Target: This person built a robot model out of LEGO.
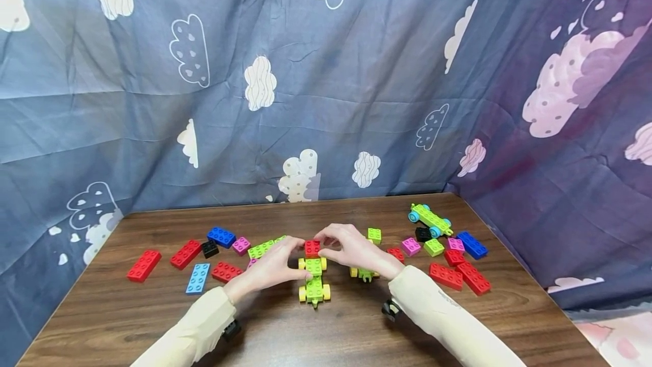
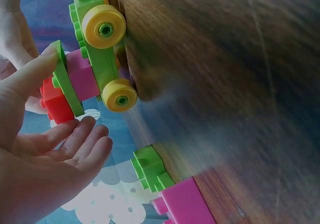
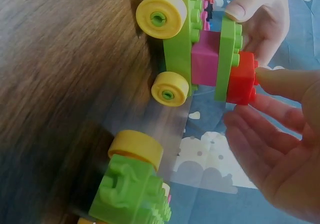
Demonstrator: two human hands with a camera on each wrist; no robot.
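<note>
A green toy car base [image 3: 176,56] with yellow wheels stands on the table between my hands. On it sits a pink brick [image 3: 205,59], topped by a long green plate [image 2: 65,79]. A red brick [image 3: 241,78] is on the plate's far end. My left hand [image 1: 272,265] holds the plate, thumb at its near end and fingertips by its far end. With thumb and fingers, my right hand [image 1: 351,245] pinches the red brick. A second green yellow-wheeled base [image 3: 127,186] lies beside the right wrist, partly hidden by the arm.
Loose bricks lie left, among them a light blue one [image 1: 197,278] and a red one [image 1: 144,265]. At right are red bricks [image 1: 474,277], a blue brick [image 1: 472,244] and a green base with blue wheels [image 1: 430,220]. A patterned curtain [image 1: 229,129] hangs behind the table.
</note>
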